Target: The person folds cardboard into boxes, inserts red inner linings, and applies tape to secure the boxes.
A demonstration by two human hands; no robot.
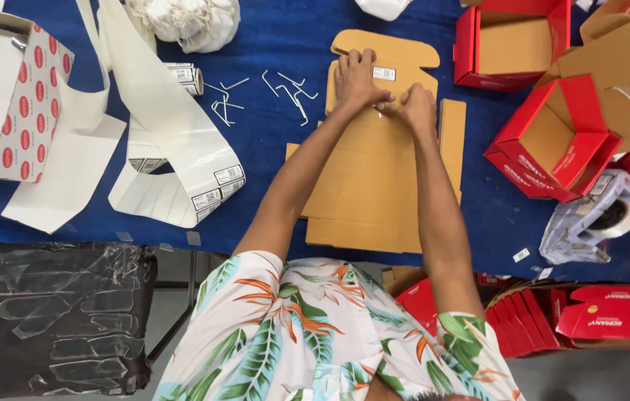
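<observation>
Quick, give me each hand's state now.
Left hand: flat, pressing on the flat cardboard box blank.
Right hand: fingers curled, pressing the same blank.

Red open boxes (545, 141) at three o'clock; label strip (181, 141) at nine; tape roll (612, 215) at four.

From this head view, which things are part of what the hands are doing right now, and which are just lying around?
In hand:
- flat cardboard blank, under both hands
- left hand, pressing on it
- right hand, beside the left
- small label on the blank

Lying about:
- red boxes
- tape dispenser
- label backing strip
- wire clips
- blue table cover
</observation>
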